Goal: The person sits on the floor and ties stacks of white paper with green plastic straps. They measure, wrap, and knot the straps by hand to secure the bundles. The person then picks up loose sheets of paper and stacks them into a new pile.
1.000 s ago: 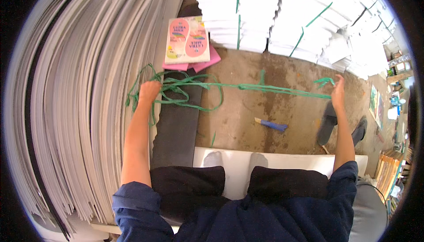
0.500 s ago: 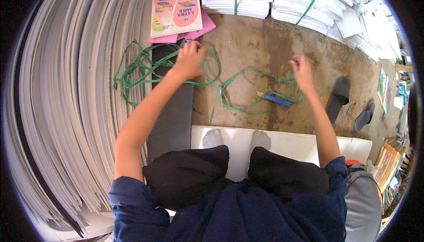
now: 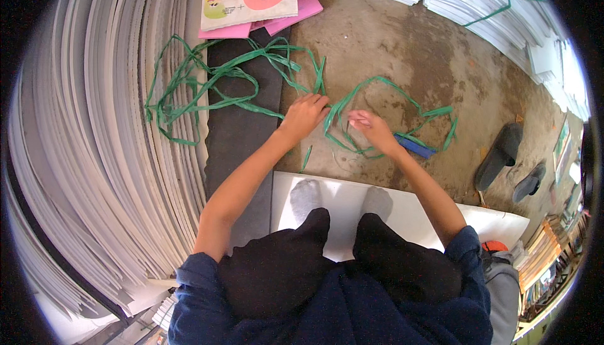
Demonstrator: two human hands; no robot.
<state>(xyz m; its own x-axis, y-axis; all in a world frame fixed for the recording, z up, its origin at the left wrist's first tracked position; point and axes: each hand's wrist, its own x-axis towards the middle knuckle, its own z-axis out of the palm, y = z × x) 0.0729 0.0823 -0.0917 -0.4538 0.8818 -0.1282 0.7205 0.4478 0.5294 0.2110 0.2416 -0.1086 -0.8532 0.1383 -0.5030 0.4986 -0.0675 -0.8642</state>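
Green plastic twine (image 3: pixel 371 79) lies in loose loops over the floor and a dark strip. My left hand (image 3: pixel 306 113) is closed at the near side of the middle loop, its fingertips on a strand. To the right, my right hand (image 3: pixel 375 132) reaches into that same loop with loosely curled, slightly blurred fingers that look apart; no held thing shows in it. A blue-handled tool (image 3: pixel 415 146) lies on the floor just right of my right hand, partly crossed by twine. A short green scrap (image 3: pixel 306 158) rests below my left hand.
Tall paper stacks (image 3: pixel 119 112) rise at my left; tied white stacks (image 3: pixel 484 24) stand along the far right. A printed carton sheet (image 3: pixel 251 2) lies on pink sheets (image 3: pixel 292 11). Black slippers (image 3: pixel 499 156) are at right. My feet stand on a white board (image 3: pixel 415 203).
My hands have come together: the left moved right and nearer, the right moved left and nearer. The twine loops have shifted a little, and the whole view has tilted.
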